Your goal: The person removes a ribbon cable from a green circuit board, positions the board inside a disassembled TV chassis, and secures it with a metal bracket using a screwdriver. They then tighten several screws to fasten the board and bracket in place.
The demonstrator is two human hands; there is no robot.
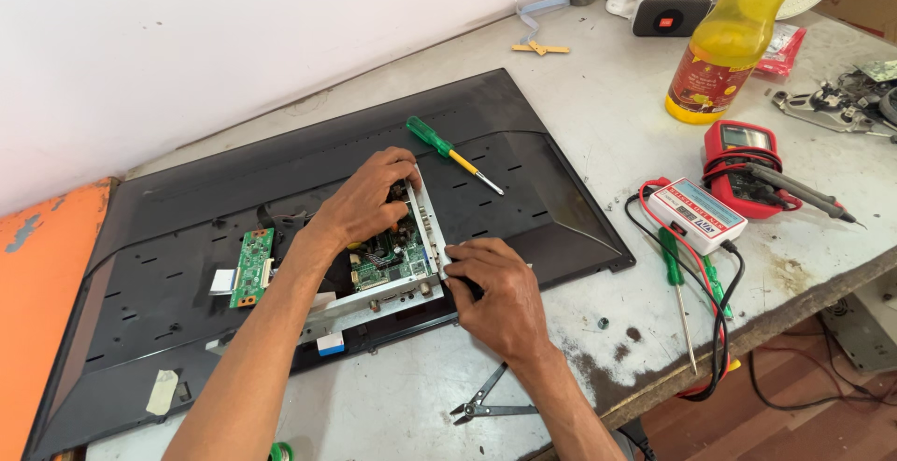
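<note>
Head view: we see the main circuit board (392, 254) in its thin metal tray, lying on the back of a flat TV panel (523, 157) that rests face down across the table (607, 97), approx. mid-panel, toward its near edge. Left hand (366, 201) is cupped over the board's far edge, fingers curled down onto it; whether it pinches anything we can't tell. Right hand (495, 295) is closed at the board's near right corner, fingertips pinched on sth small and dark, too hidden to name.

Handling, as we judge it: board is light, stiff, but fragile w/ solder joints and connectors; best held by the tray's metal edges, not the components. A smaller green board (251, 266) sits left; a green-handled screwdriver (451, 153) lies just beyond the left hand.
</note>
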